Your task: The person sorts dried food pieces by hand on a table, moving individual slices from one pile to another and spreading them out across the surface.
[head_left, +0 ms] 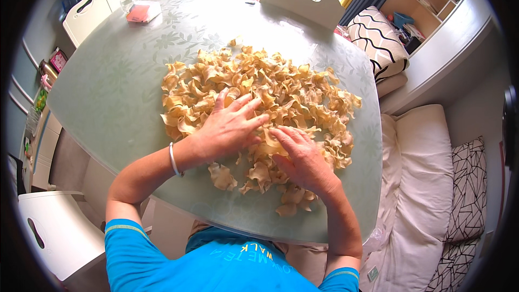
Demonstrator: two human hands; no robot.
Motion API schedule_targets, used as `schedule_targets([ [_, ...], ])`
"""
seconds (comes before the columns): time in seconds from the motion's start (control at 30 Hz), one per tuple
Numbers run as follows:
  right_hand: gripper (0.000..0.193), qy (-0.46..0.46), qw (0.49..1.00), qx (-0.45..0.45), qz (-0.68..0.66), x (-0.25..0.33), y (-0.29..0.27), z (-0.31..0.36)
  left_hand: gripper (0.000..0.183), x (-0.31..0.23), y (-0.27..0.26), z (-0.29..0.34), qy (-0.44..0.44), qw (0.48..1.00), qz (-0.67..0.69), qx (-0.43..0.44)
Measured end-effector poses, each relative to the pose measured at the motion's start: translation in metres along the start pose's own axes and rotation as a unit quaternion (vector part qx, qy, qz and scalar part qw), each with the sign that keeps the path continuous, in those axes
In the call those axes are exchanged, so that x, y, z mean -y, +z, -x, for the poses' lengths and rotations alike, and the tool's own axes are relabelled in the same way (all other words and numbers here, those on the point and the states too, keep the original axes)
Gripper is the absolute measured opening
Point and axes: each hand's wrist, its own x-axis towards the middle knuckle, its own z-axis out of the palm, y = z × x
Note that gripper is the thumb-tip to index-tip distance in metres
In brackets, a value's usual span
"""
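A wide heap of thin, curled, pale yellow dried slices (286, 86) lies spread over the middle of the table (108, 92); their exact kind I cannot tell. My left hand (232, 124) rests palm down on the near left part of the heap, its fingers spread. Just to its right, my right hand (303, 157) lies over the near part of the slices, with its fingers stretched out and the thumb apart. The slices under both palms are hidden. A few loose slices (221, 177) lie closer to the table's near edge.
A pink-and-white box (144, 12) and a clear glass (128, 3) stand at the far left of the table. White chairs are at the far side (303, 2), far left (87, 13) and near left (62, 232). A cushioned bench (419, 173) runs along the right.
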Motion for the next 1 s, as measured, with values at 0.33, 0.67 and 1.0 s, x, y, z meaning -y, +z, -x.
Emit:
schedule_targets([
  [0.33,0.063,0.014,0.998,0.056,-0.028,0.008,-0.003,-0.003,0.066,-0.032,-0.003,0.038,0.029,0.994,0.084,-0.058],
  [0.67,0.063,0.107,0.990,0.031,0.083,-0.033,-0.019,0.006,0.061,-0.052,0.018,0.046,0.158,0.985,0.067,-0.009],
  [1.0,0.046,0.148,0.982,-0.033,0.116,-0.064,-0.025,0.017,0.065,-0.044,0.025,0.043,0.058,0.997,0.006,-0.050],
])
